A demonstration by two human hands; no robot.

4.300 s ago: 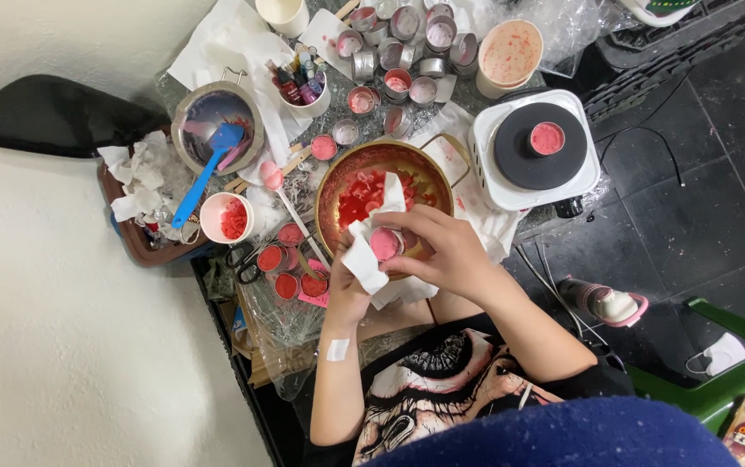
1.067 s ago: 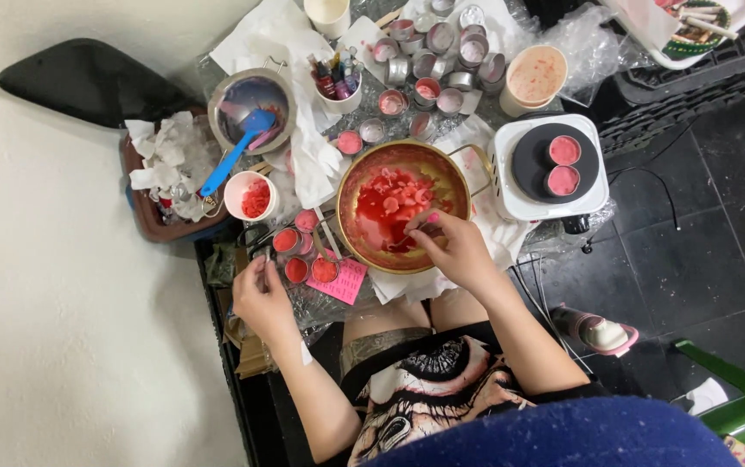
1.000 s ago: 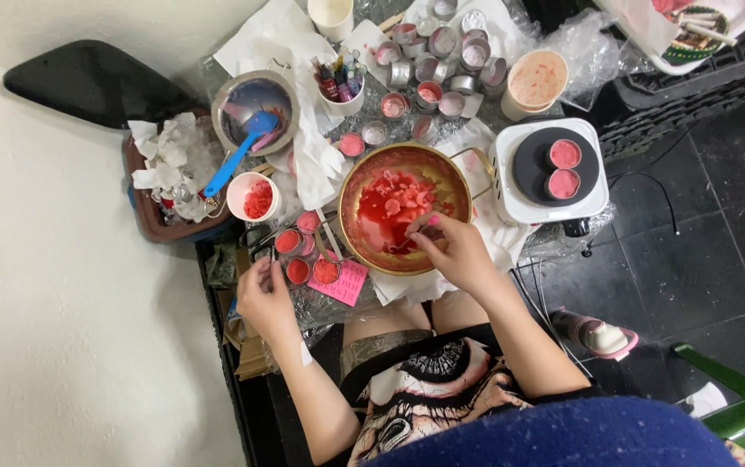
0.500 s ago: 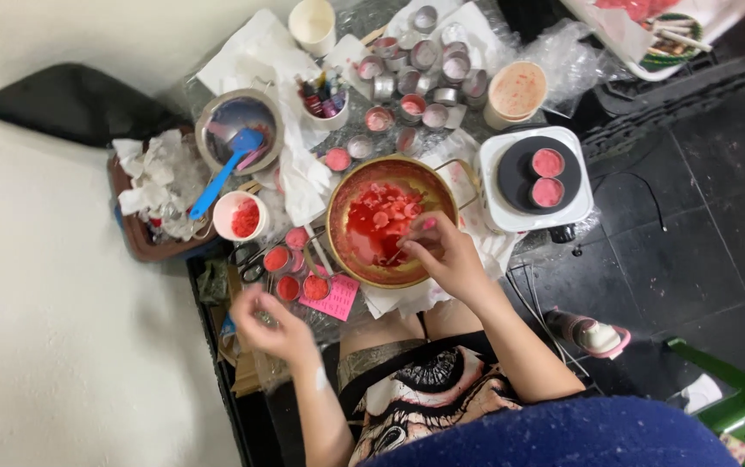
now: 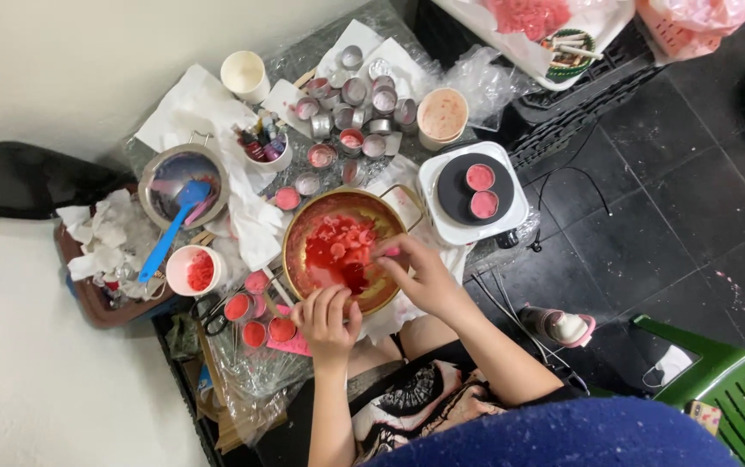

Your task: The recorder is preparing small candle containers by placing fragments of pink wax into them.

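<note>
Metal bowl (image 5: 303,227) of pink wax pieces (image 5: 338,246), head view: centred on the counter (image 5: 299,60). Right hand (image 5: 420,277) reaches in from the right rim, fingers pinching a piece; left hand (image 5: 327,318), curled, rests at the near rim.

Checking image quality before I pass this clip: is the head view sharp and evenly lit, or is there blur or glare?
Head view: lighting even and soft, shadows faint; the gold bowl of red pieces is sharp; right hand and left hand show only slight softness; mild glare on the clear plastic wrap; the dark blue shape at the bottom edge is out of focus.
</note>
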